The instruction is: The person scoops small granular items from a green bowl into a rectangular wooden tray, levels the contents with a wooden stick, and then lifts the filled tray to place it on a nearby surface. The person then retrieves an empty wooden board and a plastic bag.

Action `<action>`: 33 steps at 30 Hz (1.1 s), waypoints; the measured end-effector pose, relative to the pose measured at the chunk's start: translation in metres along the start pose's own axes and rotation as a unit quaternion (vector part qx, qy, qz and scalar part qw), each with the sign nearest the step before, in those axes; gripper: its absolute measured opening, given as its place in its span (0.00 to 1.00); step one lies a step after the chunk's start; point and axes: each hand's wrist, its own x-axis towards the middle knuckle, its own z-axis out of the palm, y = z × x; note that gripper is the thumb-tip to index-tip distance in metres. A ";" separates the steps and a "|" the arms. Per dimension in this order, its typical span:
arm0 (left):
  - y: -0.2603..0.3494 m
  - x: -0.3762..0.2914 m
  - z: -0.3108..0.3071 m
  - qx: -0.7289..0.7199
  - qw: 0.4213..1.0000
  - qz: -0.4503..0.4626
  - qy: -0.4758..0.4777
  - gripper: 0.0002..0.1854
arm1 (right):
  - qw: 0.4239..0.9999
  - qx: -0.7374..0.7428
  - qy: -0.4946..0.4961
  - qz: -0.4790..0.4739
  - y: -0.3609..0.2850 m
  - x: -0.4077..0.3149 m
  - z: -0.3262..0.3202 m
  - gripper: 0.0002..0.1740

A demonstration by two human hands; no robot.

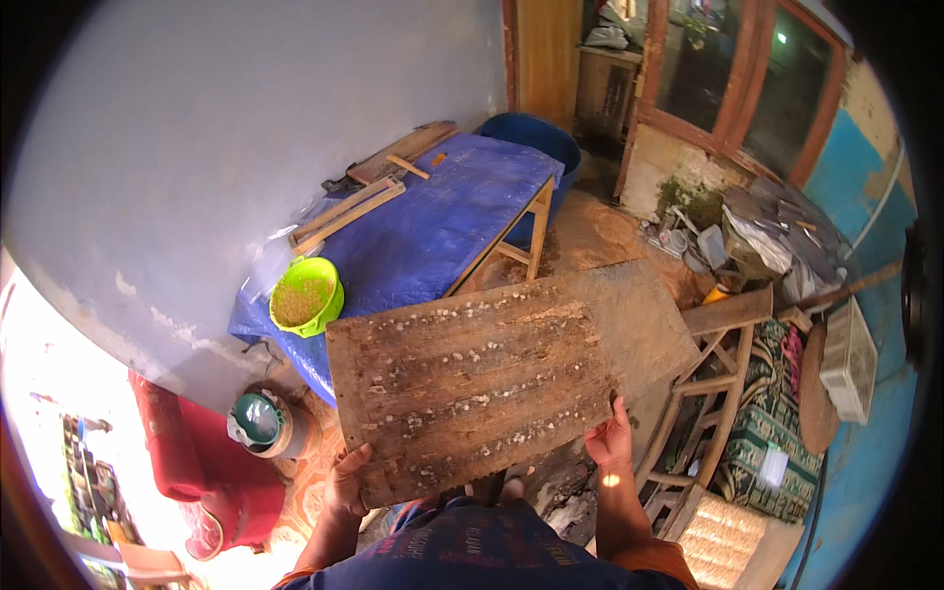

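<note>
A weathered brown wooden board (472, 383) is held out in front of my body. Rows of small whitish spots run along its rough face. My left hand (348, 479) grips its near left corner, thumb on top. At the near right edge, my right hand (611, 439) holds it with the thumb up along the side. A smoother, paler panel (649, 324) shows at the board's far right end; I cannot tell whether it is a separate piece. Beyond the board's far left corner, a lime-green plastic basin (333, 313) of yellowish-brown grains sits on a blue-covered table (442, 228).
A wooden frame (350, 214) and a wooden stick (408, 167) lie on the table. Behind it stands a blue tub (531, 136). A red sofa (210, 450) and a bucket (295, 435) are to my left. At right are a wooden rack (712, 398) and patterned green fabric (771, 457).
</note>
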 end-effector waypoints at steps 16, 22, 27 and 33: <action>0.004 0.190 0.022 -0.127 0.989 0.000 0.081 0.31 | 0.994 -0.113 -0.003 0.004 -0.085 0.221 0.162 0.29; 0.024 0.256 -0.013 -0.158 0.984 0.012 0.084 0.30 | 0.983 -0.180 -0.029 -0.002 -0.054 0.292 0.215 0.32; 0.054 0.288 -0.069 -0.113 0.984 0.011 0.139 0.32 | 0.980 -0.182 -0.060 0.053 0.003 0.344 0.249 0.21; 0.036 0.296 -0.086 -0.122 0.972 0.037 0.198 0.31 | 0.977 -0.175 -0.099 0.069 0.035 0.393 0.267 0.23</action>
